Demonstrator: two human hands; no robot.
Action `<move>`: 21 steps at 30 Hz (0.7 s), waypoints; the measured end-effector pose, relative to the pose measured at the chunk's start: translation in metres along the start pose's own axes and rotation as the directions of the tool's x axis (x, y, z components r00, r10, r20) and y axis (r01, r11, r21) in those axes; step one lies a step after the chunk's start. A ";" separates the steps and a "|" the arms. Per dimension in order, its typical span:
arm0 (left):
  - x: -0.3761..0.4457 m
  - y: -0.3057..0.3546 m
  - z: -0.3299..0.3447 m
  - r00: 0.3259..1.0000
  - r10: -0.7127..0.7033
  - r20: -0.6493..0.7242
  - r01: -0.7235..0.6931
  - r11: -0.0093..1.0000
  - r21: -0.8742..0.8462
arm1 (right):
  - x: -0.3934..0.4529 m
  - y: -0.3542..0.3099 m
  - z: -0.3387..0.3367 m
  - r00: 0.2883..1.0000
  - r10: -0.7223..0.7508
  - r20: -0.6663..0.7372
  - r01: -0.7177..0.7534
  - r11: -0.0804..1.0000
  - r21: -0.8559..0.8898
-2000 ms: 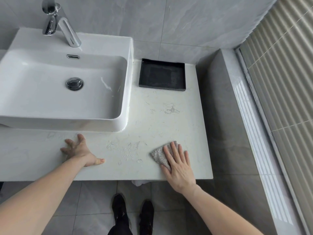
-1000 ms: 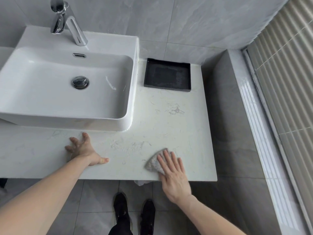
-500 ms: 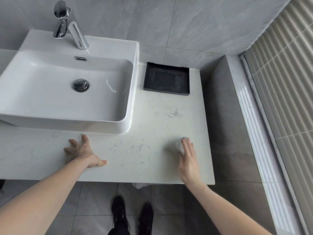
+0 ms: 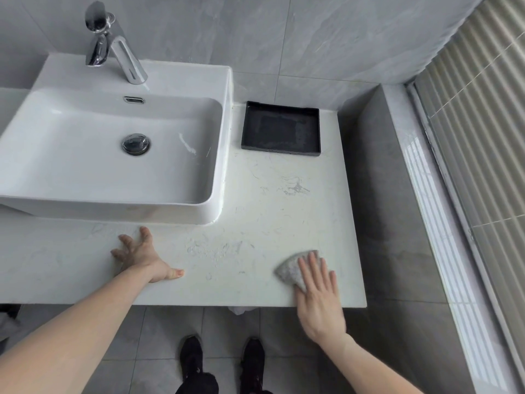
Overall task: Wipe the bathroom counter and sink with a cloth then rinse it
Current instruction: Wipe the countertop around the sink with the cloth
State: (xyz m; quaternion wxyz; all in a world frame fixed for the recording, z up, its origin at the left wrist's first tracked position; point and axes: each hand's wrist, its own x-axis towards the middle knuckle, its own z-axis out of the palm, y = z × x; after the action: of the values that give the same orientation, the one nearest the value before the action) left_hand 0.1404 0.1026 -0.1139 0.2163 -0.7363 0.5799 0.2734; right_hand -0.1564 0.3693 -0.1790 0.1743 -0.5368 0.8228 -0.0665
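A white marble counter (image 4: 272, 211) carries a white rectangular sink (image 4: 218, 194) with a chrome faucet (image 4: 119, 49) and a round drain plug (image 4: 135, 144). My right hand (image 4: 318, 291) lies flat, fingers together, pressing a grey cloth (image 4: 289, 270) onto the counter near its front right corner. The cloth shows to the left of and beyond my fingers. My left hand (image 4: 142, 257) rests with spread fingers on the counter just in front of the sink, holding nothing. Smeared white residue (image 4: 216, 248) lies between the two hands, and another patch (image 4: 292, 187) sits further back.
A shallow black tray (image 4: 247, 123) stands at the back of the counter, right of the sink. A grey tiled ledge (image 4: 397, 194) borders the counter's right side, with window blinds (image 4: 483, 109) beyond. My black shoes (image 4: 221, 362) stand on the tiled floor below the front edge.
My right hand has slid the cloth back and forth along the front right of the counter; it now lies flat on the cloth again. My left hand has stayed planted.
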 end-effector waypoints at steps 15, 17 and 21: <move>-0.003 -0.014 0.002 0.997 0.069 -0.039 -0.068 0.997 0.026 | 0.025 -0.068 0.014 0.959 0.275 -0.065 -0.236 0.907 0.350; -0.008 -0.024 0.003 0.987 0.136 -0.081 -0.130 0.988 0.078 | 0.017 -0.111 0.033 0.983 0.182 -0.026 -0.169 0.951 0.260; -0.012 -0.057 0.009 0.925 0.335 -0.180 -0.284 0.923 0.259 | -0.012 -0.179 0.056 0.999 0.045 -0.005 -0.044 0.986 0.163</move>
State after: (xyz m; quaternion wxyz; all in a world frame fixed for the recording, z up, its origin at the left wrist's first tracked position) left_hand 0.1927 0.1310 -0.1126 0.1874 -0.6307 0.7375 0.1523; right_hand 0.0218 0.3102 -0.1760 0.2153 -0.5021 0.8271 -0.1318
